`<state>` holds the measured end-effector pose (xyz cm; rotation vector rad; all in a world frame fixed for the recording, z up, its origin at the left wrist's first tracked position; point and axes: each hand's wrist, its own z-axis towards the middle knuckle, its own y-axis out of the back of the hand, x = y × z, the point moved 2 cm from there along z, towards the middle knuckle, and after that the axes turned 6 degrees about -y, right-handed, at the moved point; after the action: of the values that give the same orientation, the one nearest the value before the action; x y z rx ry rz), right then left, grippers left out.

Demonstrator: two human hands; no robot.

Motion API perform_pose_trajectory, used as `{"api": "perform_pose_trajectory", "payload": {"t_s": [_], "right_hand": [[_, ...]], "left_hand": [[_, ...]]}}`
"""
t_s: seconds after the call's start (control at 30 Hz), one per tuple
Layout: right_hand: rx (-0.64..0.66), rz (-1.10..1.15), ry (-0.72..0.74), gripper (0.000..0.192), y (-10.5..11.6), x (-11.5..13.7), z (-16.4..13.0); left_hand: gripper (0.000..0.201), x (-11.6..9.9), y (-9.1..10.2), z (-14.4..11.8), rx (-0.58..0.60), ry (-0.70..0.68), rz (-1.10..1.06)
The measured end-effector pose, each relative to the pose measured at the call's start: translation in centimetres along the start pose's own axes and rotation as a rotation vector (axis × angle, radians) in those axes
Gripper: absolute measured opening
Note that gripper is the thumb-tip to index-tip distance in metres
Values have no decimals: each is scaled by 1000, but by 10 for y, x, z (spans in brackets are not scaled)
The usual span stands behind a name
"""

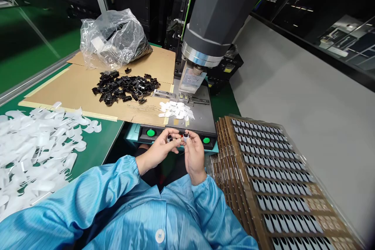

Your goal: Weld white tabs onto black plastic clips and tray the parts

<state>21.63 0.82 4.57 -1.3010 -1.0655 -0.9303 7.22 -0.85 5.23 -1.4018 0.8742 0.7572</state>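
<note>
The left hand [159, 149] is pinching a small black clip [169, 138] in a closed fingertip grip; the right hand [193, 154], at 3 o'clock of it, is pinching a small white-tipped piece [185, 136]. Both are being held over the press [187, 115] edge on the worktop [96, 144]. They look light, stiff and slippery, best pinched by the edges.

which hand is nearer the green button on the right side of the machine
Right. The right hand sits just left of and below that green button; the left hand is farther off, nearer the other green button.
</note>
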Motion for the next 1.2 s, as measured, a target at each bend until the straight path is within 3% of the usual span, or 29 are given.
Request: {"api": "perform_pose_trajectory", "payload": {"t_s": [0.17, 0.3, 0.5, 1.0, 1.1, 1.2], "right_hand": [[14, -75, 80, 28, -1, -3, -3], [-15, -282, 193, 20, 2, 0, -5], [-39, -466, 301, 15, 5, 11, -7], [-60, -562, 369, 10, 5, 11, -7], [-60, -570, 373, 10, 6, 11, -6], [-71, -577, 349, 11, 4, 10, -7]], "left_hand": [[35, 3, 5, 2, 7, -258, 356], [27, -4, 10, 1, 33, -488, 639], [31, -16, 11, -3, 118, -629, 865], [29, -14, 9, -7, 150, -650, 887], [28, -11, 10, -7, 144, -600, 877], [25, -6, 10, -4, 94, -465, 781]]}}
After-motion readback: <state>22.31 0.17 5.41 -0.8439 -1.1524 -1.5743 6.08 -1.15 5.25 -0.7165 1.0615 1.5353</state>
